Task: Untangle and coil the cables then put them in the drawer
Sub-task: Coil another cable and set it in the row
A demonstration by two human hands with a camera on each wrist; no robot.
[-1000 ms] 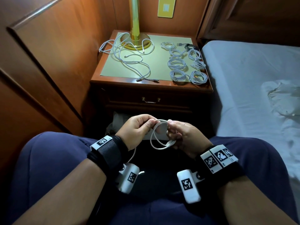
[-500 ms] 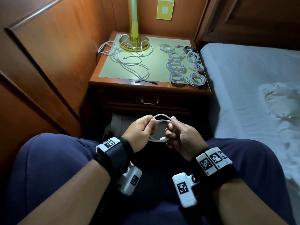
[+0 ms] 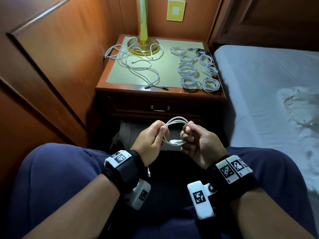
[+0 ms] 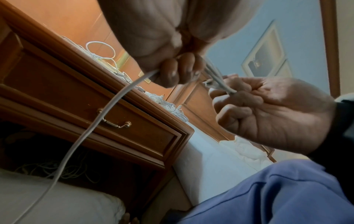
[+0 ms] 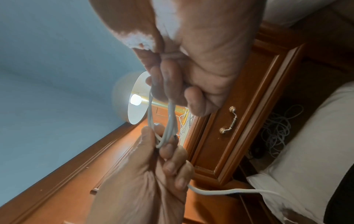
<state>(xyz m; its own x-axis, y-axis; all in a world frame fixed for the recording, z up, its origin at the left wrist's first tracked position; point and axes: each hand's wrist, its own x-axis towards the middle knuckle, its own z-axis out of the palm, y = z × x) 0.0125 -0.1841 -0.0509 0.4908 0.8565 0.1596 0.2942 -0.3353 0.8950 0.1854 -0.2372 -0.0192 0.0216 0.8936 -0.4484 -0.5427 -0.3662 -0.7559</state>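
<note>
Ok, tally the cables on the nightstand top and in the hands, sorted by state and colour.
White coiled bundles on the nightstand: 7
Dark bundle: 1
Loose white tangle, strands uncountable: 1
White cable held by left hand and right hand: 1
Total: 10

Left hand (image 4: 172, 71) and right hand (image 4: 268, 112) grip white cable (image 4: 91, 125); drawer (image 4: 107, 115) closed.

Nightstand (image 3: 120, 87), loose cables (image 3: 138, 64), coiled cables (image 3: 188, 69), lamp base (image 3: 146, 47)
</note>
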